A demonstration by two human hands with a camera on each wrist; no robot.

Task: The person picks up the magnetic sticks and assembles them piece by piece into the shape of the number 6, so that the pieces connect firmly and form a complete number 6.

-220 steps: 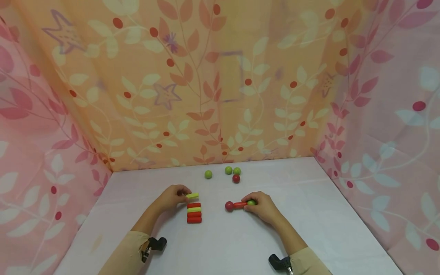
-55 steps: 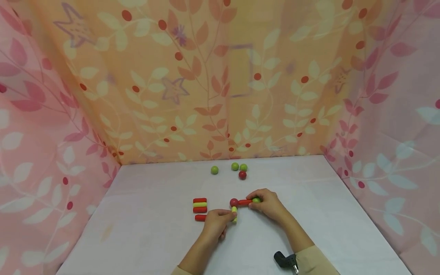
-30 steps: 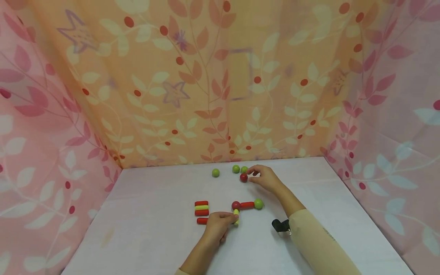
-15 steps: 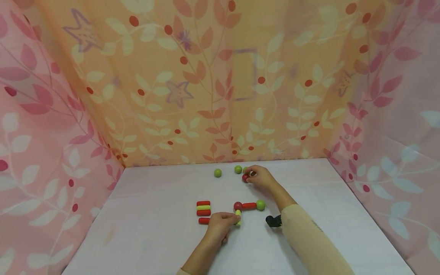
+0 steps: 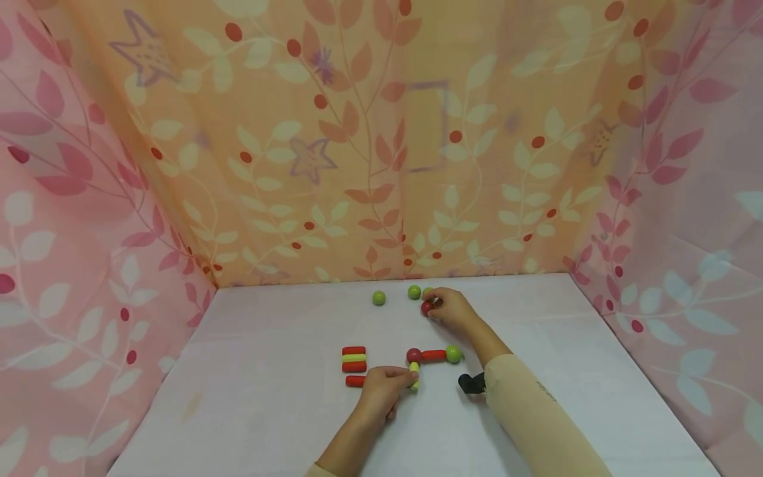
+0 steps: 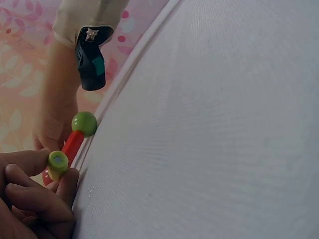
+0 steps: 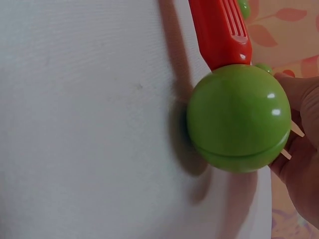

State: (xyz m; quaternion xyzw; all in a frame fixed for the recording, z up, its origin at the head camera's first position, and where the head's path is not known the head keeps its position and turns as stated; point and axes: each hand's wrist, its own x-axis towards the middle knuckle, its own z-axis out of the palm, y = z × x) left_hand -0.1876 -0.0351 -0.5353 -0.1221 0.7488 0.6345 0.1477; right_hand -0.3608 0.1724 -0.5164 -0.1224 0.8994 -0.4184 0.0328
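My left hand (image 5: pixel 379 392) pinches a yellow-green toy stick (image 5: pixel 414 366) between thumb and fingers. The stick's far end meets a dark pink ball (image 5: pixel 414 356); its near end shows a grey disc in the left wrist view. From that ball a red stick (image 5: pixel 433 355) runs right to a green ball (image 5: pixel 454 354), which looms large in the right wrist view. Farther back, my right hand (image 5: pixel 457 311) pinches a small red ball (image 5: pixel 426 309) with thumb and fingertips. A green ball just behind it is partly hidden by the fingers.
Two green balls (image 5: pixel 379 298) (image 5: pixel 414 291) lie near the back edge of the white table (image 5: pixel 268 411). Left of the joined pieces, a red, a yellow and a red stick (image 5: pixel 354 366) lie side by side. Another red stick (image 5: pixel 355 381) is partly behind my left hand.
My left hand has brought the yellow-green stick from beside the loose sticks to the dark pink ball. My right hand has let go of the joined green ball and taken hold of the red ball behind.
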